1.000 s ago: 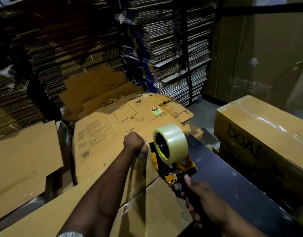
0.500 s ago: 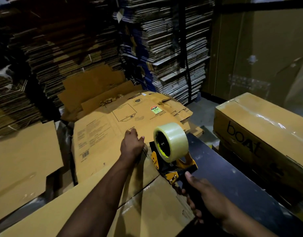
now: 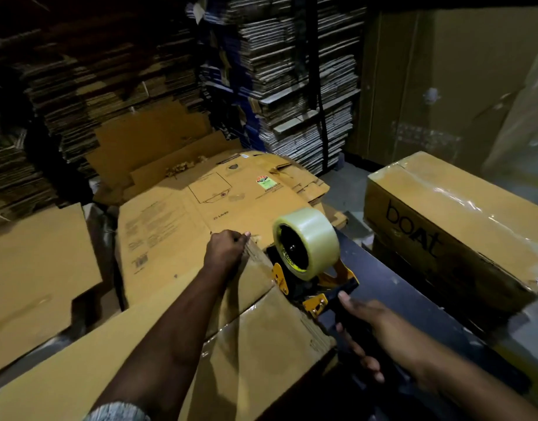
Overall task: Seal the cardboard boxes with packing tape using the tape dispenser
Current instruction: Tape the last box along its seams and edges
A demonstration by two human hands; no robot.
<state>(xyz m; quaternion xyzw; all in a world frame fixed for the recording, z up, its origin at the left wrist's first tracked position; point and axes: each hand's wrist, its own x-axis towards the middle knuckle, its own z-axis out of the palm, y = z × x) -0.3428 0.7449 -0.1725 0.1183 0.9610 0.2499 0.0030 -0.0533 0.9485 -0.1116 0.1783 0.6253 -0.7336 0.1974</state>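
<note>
A long cardboard box (image 3: 249, 338) lies in front of me with its brown flaps closed and a strip of clear tape along the seam. My left hand (image 3: 226, 249) presses on the box's far end, fingers bent over the edge. The tape dispenser (image 3: 307, 259), yellow and black with a roll of clear tape, sits at the far end of the seam. My right hand (image 3: 364, 329) grips the dispenser's black handle.
A taped "boat" box (image 3: 462, 226) stands at the right on a dark surface (image 3: 413, 299). Flattened cartons (image 3: 182, 220) lie ahead and a loose sheet (image 3: 34, 268) at the left. Tall stacks of flat cardboard (image 3: 292, 71) fill the back.
My left hand has shifted slightly and now bends over the box's far edge. The dispenser and my right hand have barely moved.
</note>
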